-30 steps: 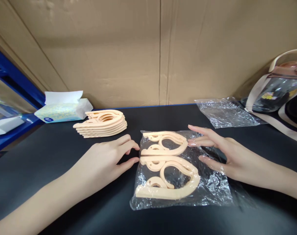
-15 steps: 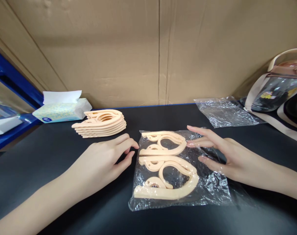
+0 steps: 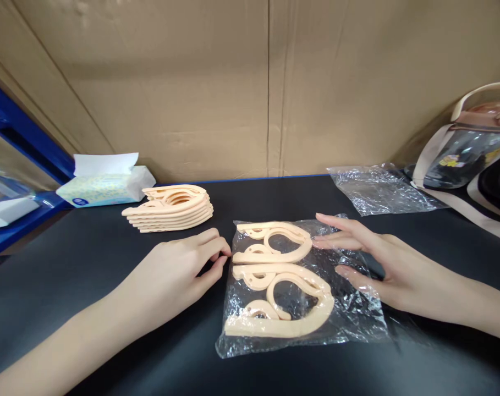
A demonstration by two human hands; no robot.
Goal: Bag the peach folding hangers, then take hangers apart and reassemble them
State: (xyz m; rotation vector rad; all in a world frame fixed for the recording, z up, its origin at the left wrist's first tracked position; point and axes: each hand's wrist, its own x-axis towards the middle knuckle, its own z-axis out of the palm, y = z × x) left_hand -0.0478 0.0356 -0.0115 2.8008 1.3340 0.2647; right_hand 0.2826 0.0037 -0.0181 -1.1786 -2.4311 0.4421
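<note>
A clear plastic bag lies flat on the black table in front of me, with peach plastic folding hangers inside, arranged in two groups one above the other. At the bag's left edge, my left hand has its thumb and forefinger drawn together in a pinch on the film. My right hand rests on the bag's right part, fingers spread, fingertips touching the film beside the upper hangers. Beyond my left hand stands a neat stack of the same peach hangers, outside any bag.
A tissue pack sits at the back left near a blue metal frame. Another clear plastic bag lies at the back right, beside a strapped water bottle. Brown cardboard forms the back wall.
My left thumb and forefinger have closed together at the bag's edge. The bag and the upper hangers have shifted very slightly left. My right hand is nearly still.
</note>
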